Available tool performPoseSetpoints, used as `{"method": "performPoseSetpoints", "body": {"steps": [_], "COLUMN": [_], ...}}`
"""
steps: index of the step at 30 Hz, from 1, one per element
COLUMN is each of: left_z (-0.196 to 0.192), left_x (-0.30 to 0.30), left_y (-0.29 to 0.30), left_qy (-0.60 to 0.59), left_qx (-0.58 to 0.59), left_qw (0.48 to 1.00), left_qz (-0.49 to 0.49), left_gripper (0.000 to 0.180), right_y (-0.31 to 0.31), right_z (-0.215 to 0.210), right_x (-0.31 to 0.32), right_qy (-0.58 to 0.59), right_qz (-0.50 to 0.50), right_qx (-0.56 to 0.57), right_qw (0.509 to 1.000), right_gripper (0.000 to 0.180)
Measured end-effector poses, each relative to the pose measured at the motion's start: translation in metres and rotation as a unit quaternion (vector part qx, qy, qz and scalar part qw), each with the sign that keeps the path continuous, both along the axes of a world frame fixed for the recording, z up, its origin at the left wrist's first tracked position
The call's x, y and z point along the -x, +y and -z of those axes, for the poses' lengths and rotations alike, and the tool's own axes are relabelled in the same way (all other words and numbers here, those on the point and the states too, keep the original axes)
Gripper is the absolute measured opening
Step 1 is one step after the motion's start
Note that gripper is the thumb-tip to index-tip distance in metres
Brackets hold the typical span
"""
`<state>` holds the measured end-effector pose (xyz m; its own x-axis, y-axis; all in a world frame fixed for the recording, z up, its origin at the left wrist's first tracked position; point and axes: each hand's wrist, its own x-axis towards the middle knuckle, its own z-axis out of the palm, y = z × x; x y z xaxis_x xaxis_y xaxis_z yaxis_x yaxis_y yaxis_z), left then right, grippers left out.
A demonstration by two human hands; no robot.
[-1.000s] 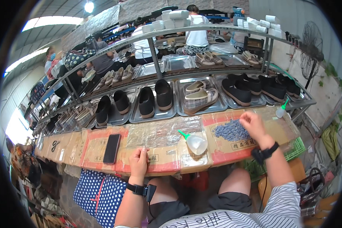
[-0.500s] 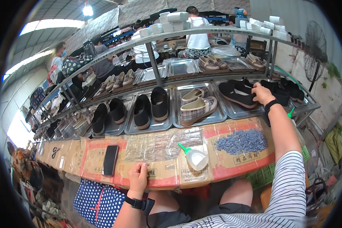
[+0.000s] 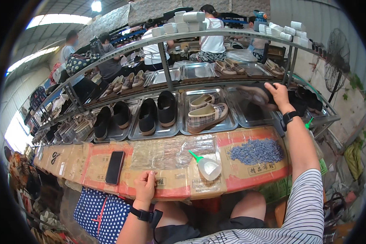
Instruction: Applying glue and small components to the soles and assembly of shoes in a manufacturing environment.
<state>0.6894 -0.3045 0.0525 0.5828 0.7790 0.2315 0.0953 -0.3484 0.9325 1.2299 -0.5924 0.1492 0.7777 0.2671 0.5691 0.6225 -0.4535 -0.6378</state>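
Note:
A dark slip-on shoe point(image 3: 254, 95), smeared by motion, is tipped above a metal tray point(image 3: 259, 121) at the right, its paler sole partly showing. My right hand point(image 3: 278, 96) grips the shoe's right end; some fingers are hidden. My left hand point(image 3: 144, 185) rests, loosely curled and with nothing visible in it, on the front edge of the cardboard-covered table point(image 3: 177, 185). Right of it lies a clear squeeze bottle with a green nozzle point(image 3: 210, 168). A black phone point(image 3: 115, 167) lies to its left. Small blue-grey pieces point(image 3: 257, 153) are heaped below the shoe's tray.
Plaid shoes point(image 3: 207, 118) and black shoes point(image 3: 147, 116) stand in trays along the table's far side. A metal rack point(image 3: 165, 65) rises behind them, bearing white bundles point(image 3: 194, 17) on top. Several people sit or stand beyond. A wire fan point(image 3: 337, 61) stands at the far right.
My right hand has raised and tipped the dark shoe, which sat in the tray before. My left hand stays at the table edge. The view has shifted slightly.

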Motion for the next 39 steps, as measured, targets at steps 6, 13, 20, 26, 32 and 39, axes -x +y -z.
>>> {"method": "performPoseSetpoints", "body": {"steps": [6,13,20,26,32,39], "left_z": [-0.001,-0.003,-0.010,-0.089,-0.130,-0.068], "left_x": [0.001,0.004,0.017,0.048,0.064,0.039], "left_y": [0.001,0.001,-0.005,-0.068,-0.085,-0.087], "left_qy": [-0.002,-0.021,-0.189,-0.304,0.140,0.347], "left_qx": [-0.022,-0.040,0.040,-0.032,-0.154,-0.308], "left_qw": [1.000,0.999,0.981,0.952,0.976,0.884], "left_qz": [-0.002,0.003,0.011,-0.014,0.066,0.053], "left_gripper": [0.020,0.022,0.022,0.014,0.027,0.049], "right_y": [-0.025,0.002,0.043,0.068,0.057,0.045], "right_z": [-0.016,-0.067,-0.091,-0.063,0.004,0.044], "right_x": [0.010,0.118,0.250,0.391,0.486,0.510], "right_qy": [0.287,0.332,0.206,-0.131,-0.140,-0.098], "right_qz": [-0.160,-0.191,-0.395,-0.449,-0.474,-0.542], "right_qx": [-0.399,-0.497,-0.308,-0.037,0.162,0.155], "right_qw": [0.856,0.778,0.841,0.883,0.854,0.820], "right_gripper": [0.034,0.032,0.027,0.037,0.032,0.015]}}
